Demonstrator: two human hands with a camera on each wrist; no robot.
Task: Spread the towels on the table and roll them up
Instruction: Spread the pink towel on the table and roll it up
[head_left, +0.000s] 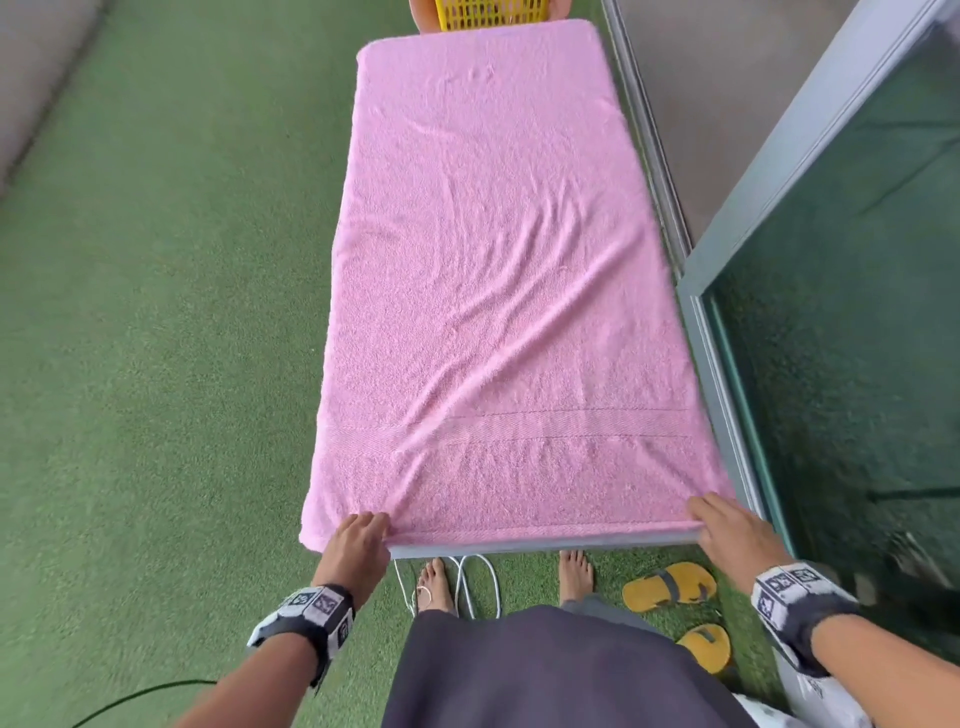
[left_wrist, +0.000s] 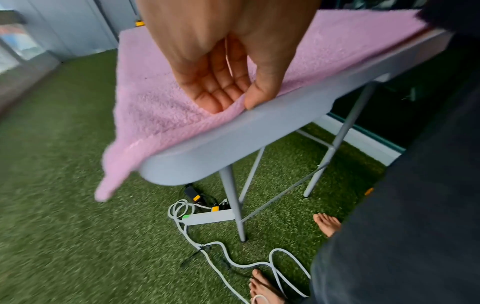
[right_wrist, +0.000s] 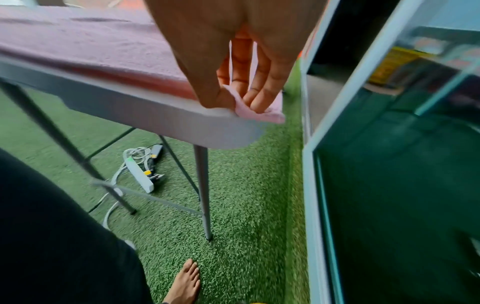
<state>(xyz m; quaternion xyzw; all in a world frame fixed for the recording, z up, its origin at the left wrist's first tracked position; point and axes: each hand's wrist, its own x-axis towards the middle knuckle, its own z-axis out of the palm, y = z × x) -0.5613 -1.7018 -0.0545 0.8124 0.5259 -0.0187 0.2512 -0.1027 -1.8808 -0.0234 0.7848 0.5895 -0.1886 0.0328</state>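
A pink towel lies spread flat along the whole grey table, with soft diagonal creases near its middle. My left hand pinches the towel's near left hem between thumb and fingers at the table's front edge. At the near right corner, my right hand pinches the towel's corner the same way, thumb under and fingers on top. The left corner of the towel hangs off the table.
A yellow basket stands past the far end of the table. A glass door with a grey frame runs close along the right side. A white power strip with cables and yellow sandals lie on the green turf.
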